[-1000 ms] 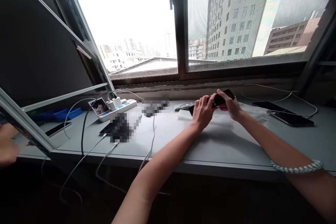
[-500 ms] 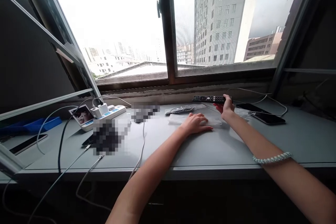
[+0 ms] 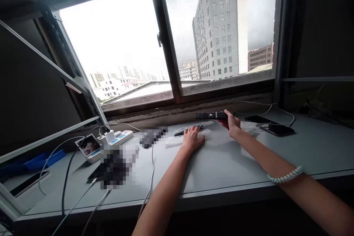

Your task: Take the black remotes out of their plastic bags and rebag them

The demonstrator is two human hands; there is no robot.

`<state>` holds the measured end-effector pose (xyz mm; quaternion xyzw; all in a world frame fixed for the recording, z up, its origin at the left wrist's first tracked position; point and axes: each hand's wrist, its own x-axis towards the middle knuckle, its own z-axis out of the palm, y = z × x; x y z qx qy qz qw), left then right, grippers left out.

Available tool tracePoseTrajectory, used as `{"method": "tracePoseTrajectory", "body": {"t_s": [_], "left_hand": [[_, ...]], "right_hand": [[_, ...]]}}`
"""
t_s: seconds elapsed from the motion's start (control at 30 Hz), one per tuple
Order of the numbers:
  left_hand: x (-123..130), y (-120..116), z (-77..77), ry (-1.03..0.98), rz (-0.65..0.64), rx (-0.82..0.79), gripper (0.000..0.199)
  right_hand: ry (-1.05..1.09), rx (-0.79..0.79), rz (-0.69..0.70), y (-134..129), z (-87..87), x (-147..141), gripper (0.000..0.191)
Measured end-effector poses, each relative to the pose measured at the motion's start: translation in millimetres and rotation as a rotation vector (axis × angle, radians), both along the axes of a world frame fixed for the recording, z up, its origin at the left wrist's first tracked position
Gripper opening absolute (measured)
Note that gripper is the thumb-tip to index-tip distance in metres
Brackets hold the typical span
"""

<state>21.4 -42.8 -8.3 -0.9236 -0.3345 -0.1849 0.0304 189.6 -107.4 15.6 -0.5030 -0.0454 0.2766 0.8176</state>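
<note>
My right hand point(image 3: 232, 122) is closed around one end of a black remote control point(image 3: 208, 115), raised over the desk near the window wall, its button side showing. My left hand point(image 3: 193, 137) lies flat with fingers stretched out on a clear plastic sleeve point(image 3: 174, 141). Just past its fingertips is a dark, long item in a clear bag point(image 3: 181, 132); what it is I cannot make out.
Two dark phones point(image 3: 277, 129) with white cables lie on the right of the grey desk point(image 3: 221, 169). To the left stand a white power strip point(image 3: 123, 138) with chargers, a small picture point(image 3: 88, 145), blue trays point(image 3: 48, 158) and several cables. Two blurred patches hide objects.
My left hand has slid left, and the plastic sleeve has shifted left with it. My right hand still grips the remote control. The camera view has tilted upward.
</note>
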Motion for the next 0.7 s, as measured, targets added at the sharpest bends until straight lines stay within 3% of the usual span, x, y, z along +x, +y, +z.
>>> {"method": "tracePoseTrajectory", "body": {"t_s": [0.1, 0.43, 0.57, 0.7], "left_hand": [[-0.8, 7.1, -1.9, 0.005, 0.037, 0.003, 0.040], [-7.0, 13.3, 7.5, -0.005, 0.171, -0.083, 0.025], [-12.4, 20.7, 6.4, 0.000, 0.246, -0.098, 0.025], [-16.0, 23.0, 4.3, 0.019, 0.220, -0.093, 0.023]], "right_hand": [[-0.003, 0.001, 0.028, -2.1, 2.2, -4.0, 0.019], [0.004, -0.037, 0.178, -4.4, 4.9, -4.0, 0.035], [-0.039, 0.020, 0.234, -5.4, 2.5, -6.9, 0.049], [-0.138, 0.104, 0.307, -3.9, 0.5, -12.0, 0.043]]}}
